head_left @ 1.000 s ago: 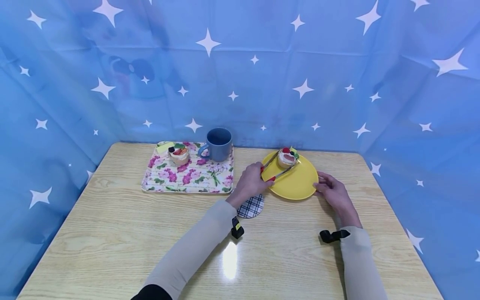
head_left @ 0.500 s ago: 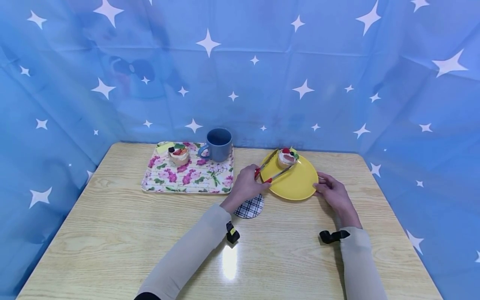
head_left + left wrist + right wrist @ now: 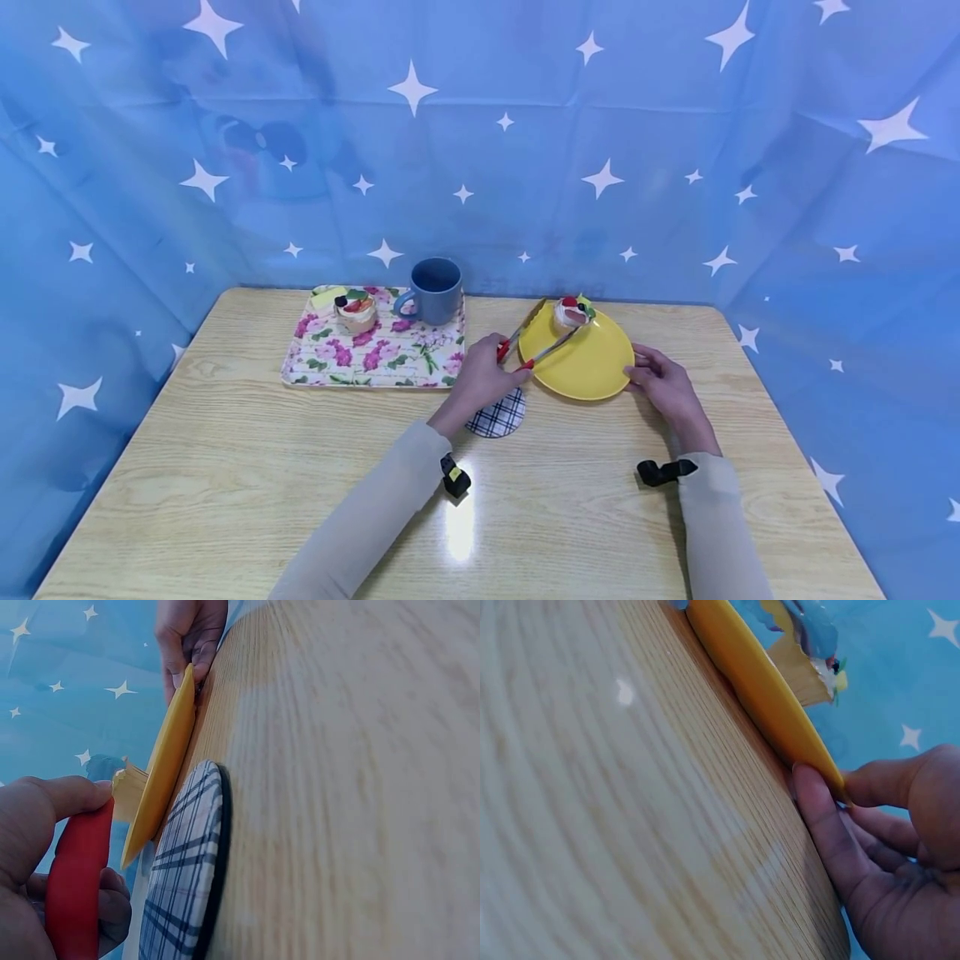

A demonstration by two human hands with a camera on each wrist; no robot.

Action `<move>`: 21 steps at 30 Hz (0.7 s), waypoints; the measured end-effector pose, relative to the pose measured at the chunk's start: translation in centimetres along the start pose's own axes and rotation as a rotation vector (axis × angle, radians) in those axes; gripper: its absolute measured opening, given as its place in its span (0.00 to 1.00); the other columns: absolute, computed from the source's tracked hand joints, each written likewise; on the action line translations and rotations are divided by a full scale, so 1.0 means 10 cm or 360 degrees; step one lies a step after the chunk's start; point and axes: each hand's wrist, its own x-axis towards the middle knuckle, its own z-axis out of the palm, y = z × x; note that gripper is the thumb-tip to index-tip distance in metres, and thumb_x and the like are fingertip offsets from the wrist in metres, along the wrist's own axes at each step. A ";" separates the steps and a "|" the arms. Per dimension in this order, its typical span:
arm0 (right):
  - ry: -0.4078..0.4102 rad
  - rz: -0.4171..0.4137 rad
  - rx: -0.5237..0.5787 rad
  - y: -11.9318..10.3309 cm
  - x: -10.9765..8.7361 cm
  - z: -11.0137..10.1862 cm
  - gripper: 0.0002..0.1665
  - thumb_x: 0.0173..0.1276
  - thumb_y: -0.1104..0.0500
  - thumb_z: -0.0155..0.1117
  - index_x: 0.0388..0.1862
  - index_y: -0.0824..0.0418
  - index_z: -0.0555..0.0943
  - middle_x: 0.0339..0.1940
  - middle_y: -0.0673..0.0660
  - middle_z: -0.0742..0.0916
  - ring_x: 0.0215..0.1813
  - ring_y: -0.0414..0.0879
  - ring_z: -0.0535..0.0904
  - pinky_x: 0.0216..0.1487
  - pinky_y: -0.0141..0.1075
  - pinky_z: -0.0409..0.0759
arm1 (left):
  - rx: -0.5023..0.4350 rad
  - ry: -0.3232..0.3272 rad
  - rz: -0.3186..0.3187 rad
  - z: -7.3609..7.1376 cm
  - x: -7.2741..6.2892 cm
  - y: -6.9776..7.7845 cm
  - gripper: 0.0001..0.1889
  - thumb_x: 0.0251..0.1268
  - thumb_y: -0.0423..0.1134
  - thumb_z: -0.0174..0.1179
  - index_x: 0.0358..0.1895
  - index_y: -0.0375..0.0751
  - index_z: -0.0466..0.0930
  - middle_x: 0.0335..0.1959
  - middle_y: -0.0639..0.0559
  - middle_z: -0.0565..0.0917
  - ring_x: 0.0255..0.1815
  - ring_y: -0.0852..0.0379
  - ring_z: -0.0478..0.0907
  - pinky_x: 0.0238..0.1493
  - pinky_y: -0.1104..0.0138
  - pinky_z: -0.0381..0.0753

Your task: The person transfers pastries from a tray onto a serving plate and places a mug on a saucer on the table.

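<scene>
My left hand (image 3: 480,377) holds a pair of tongs (image 3: 549,348) by its red grips, one red handle (image 3: 79,877) showing large in the left wrist view. The tongs' metal arms are spread over the left part of a yellow plate (image 3: 592,371). A small cream cupcake (image 3: 573,316) topped with fruit stands on that plate near its far rim, the near tong tip overlapping it in the head view. At the plate's right rim my right hand (image 3: 667,390) pinches the edge, thumb above and fingers (image 3: 817,799) below.
Left of the plate lies a floral tray (image 3: 375,375) bearing another fruit cupcake (image 3: 356,313) and a blue mug (image 3: 437,292). A plaid round coaster (image 3: 501,417) sits under the left wrist's far side. Behind the wooden table (image 3: 562,517) hangs a blue star-patterned curtain (image 3: 525,217).
My left hand has drawn back toward the left and nearer me, taking the spread tongs away from the cupcake, which stays on the plate. The right hand keeps its hold on the rim.
</scene>
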 end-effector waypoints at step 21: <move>-0.0013 -0.0008 -0.0006 0.01 0.01 -0.02 0.36 0.81 0.55 0.56 0.82 0.59 0.58 0.64 0.60 0.74 0.48 0.28 0.80 0.51 0.29 0.85 | -0.0052 0.0050 -0.0065 -0.06 -0.16 -0.16 0.38 0.57 0.55 0.75 0.68 0.43 0.73 0.53 0.47 0.81 0.50 0.51 0.76 0.53 0.57 0.83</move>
